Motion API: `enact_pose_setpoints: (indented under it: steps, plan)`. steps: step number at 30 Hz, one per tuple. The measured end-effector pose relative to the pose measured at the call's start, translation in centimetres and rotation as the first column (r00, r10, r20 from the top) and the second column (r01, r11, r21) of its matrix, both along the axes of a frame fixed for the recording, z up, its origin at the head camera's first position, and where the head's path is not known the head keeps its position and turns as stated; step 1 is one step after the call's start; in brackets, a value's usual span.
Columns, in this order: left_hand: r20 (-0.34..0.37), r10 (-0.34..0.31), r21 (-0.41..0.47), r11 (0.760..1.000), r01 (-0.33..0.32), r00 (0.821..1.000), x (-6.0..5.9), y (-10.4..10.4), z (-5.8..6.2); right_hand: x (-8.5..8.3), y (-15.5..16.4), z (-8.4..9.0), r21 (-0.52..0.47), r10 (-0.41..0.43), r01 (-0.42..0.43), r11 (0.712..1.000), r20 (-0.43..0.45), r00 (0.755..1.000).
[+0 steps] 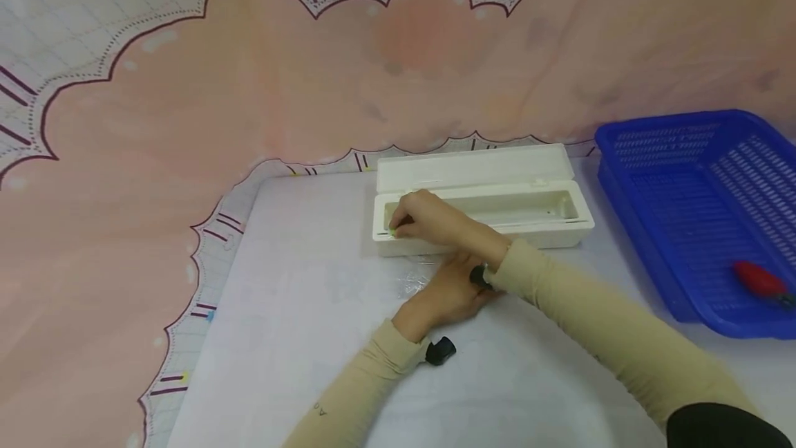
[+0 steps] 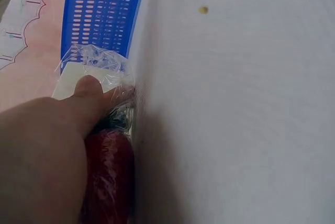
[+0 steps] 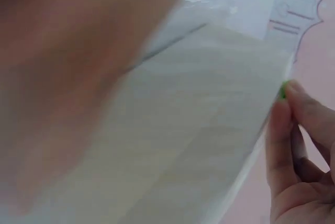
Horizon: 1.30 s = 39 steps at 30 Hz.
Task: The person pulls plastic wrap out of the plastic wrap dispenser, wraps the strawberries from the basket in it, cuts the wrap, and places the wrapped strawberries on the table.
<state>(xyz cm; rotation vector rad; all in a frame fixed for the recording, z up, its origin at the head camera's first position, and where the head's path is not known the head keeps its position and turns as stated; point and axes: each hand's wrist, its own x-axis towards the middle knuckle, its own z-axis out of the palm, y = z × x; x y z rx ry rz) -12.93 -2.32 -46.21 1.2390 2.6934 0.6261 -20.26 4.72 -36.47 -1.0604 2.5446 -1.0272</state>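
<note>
Right hand [image 1: 429,218] pinches a green bit [image 3: 283,90] on a white box [image 1: 483,190] near the tabletop's [image 1: 305,275] back edge; left hand [image 1: 455,289] touches wrap [image 2: 99,56], grip unclear.

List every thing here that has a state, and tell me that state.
Box: open
Green tab: pinched
Right grip: pinching the tab
Film: crumpled
Red item: under film
Left grip: over film, fingers partly hidden
Basket: upright
Pepper: lying in basket

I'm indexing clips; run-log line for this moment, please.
right hand: pinches green piece at white box | left hand: touches clear film
</note>
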Motion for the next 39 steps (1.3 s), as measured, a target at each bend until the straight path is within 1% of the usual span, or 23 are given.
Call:
enact_pose_setpoints:
  steps: [1,3,5,8,13,16,18,20,23,24,25,26,28,30,31,33,35,39]
  plan:
    - [0.016,0.0,0.02,1.0,0.0,1.0,0.1,0.1,0.0,-0.1,-0.4,0.0,0.005,0.005,-0.005,1.0,-0.003,1.0]
    - [0.005,-0.012,0.027,1.0,0.012,1.0,0.3,0.2,-0.1,-0.3,-0.9,0.0,0.02,0.004,-0.004,1.0,-0.01,1.0]
    - [-0.037,-0.021,0.014,1.0,0.022,0.999,0.4,0.3,-0.1,-0.4,-1.1,0.2,0.033,-0.002,0.002,0.999,-0.004,1.0]
    - [-0.077,-0.029,-0.001,1.0,0.029,0.997,0.5,0.3,0.0,-0.4,-1.4,0.5,0.058,0.005,-0.005,0.998,0.003,1.0]
    - [-0.083,-0.033,0.025,0.999,0.035,0.996,0.5,0.1,0.4,-0.5,-2.0,0.8,0.078,-0.005,0.004,0.997,0.016,1.0]
    - [-0.079,-0.023,0.017,1.0,0.024,0.997,0.5,0.1,0.7,-0.6,-2.5,0.8,0.071,-0.016,0.015,0.997,0.018,1.0]
    - [-0.023,-0.007,0.052,0.999,0.009,1.0,0.5,0.2,0.8,-0.7,-2.8,0.8,0.069,-0.011,0.01,0.998,0.02,1.0]
    - [0.008,-0.007,0.074,0.997,0.006,1.0,0.6,0.6,0.8,-0.7,-3.1,0.9,0.077,-0.014,0.012,0.997,0.023,1.0]
    - [0.002,-0.019,0.089,0.996,0.019,1.0,0.7,1.3,0.7,-0.8,-3.0,1.1,0.097,-0.024,0.022,0.995,0.022,0.999]
    - [-0.029,-0.028,0.07,0.997,0.03,0.999,0.8,1.4,0.7,-0.7,-3.0,1.2,0.103,-0.029,0.026,0.994,0.023,0.999]
    - [-0.044,-0.028,0.052,0.998,0.031,0.999,0.8,1.5,0.7,-0.7,-2.9,1.3,0.108,-0.034,0.031,0.994,0.021,0.999]
    - [-0.05,-0.028,0.046,0.998,0.03,0.998,0.9,1.5,0.7,-0.7,-2.9,1.4,0.108,-0.034,0.032,0.994,0.018,0.999]
    - [-0.038,-0.012,0.036,0.999,0.014,0.999,1.0,1.4,0.8,-0.7,-2.9,1.5,0.113,-0.025,0.023,0.993,0.016,1.0]
    - [-0.056,-0.014,-0.007,1.0,0.014,0.998,1.0,1.2,0.7,-0.5,-2.6,1.5,0.121,-0.018,0.017,0.993,0.01,1.0]
    - [-0.054,-0.015,-0.023,1.0,0.013,0.998,1.1,1.2,0.6,-0.4,-2.2,1.6,0.128,-0.017,0.016,0.992,0.007,1.0]
    - [-0.091,-0.033,-0.075,0.997,0.026,0.995,1.1,1.1,0.5,0.0,-1.3,1.8,0.136,-0.026,0.025,0.99,0.003,1.0]
    - [-0.119,-0.048,-0.13,0.991,0.032,0.992,1.2,1.0,0.4,0.4,-0.2,2.2,0.126,-0.042,0.042,0.991,-0.006,0.999]
    - [-0.121,-0.039,-0.159,0.987,0.019,0.992,1.3,0.8,0.4,1.1,1.6,2.8,0.071,-0.068,0.07,0.995,-0.032,0.997]
